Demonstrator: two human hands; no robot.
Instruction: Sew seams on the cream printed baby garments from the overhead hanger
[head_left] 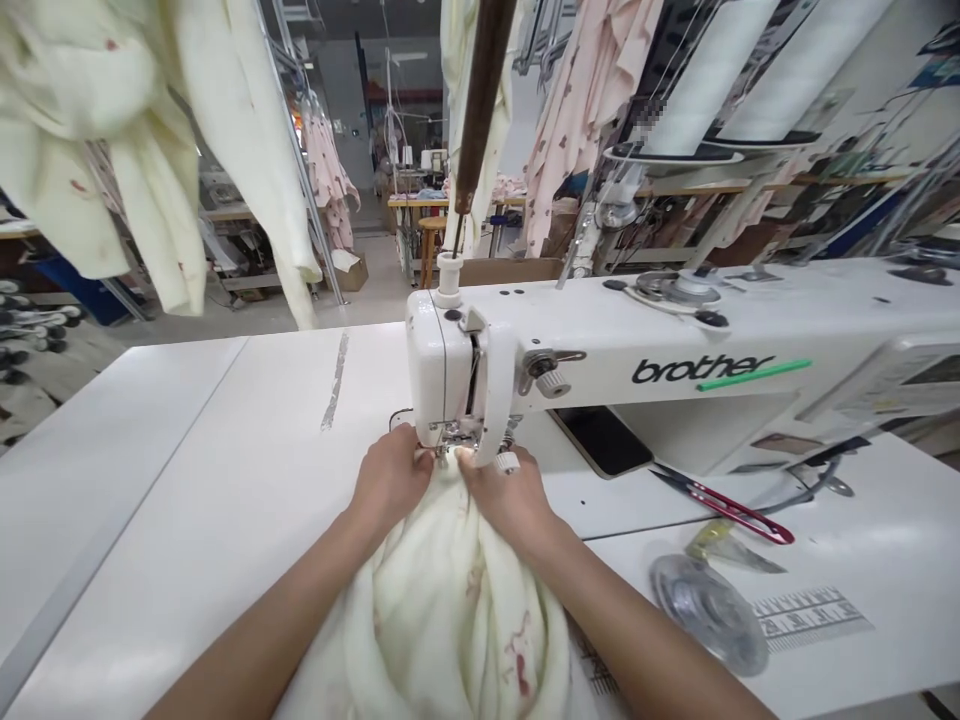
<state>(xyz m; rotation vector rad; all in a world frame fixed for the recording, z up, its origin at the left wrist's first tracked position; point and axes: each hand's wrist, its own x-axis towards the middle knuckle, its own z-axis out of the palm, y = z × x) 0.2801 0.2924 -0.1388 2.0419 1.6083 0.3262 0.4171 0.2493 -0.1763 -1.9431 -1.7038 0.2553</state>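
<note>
Fabric (pixel 450 610) in L hand (pixel 390 480), R hand (pixel 510 500) under machine (pixel 675 350); snips (pixel 724 505) rt

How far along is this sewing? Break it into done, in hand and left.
Done: cream fabric is loaded at the sewing machine, its edge at the presser foot. In hand: left hand grips and right hand steadies that edge by the needle. Left: most of the fabric is bunched toward the person, apparently unfed; no finished seam shows.

Red snips (pixel 724 505), black phone (pixel 604 440), hanging garments (pixel 150 150)
</note>
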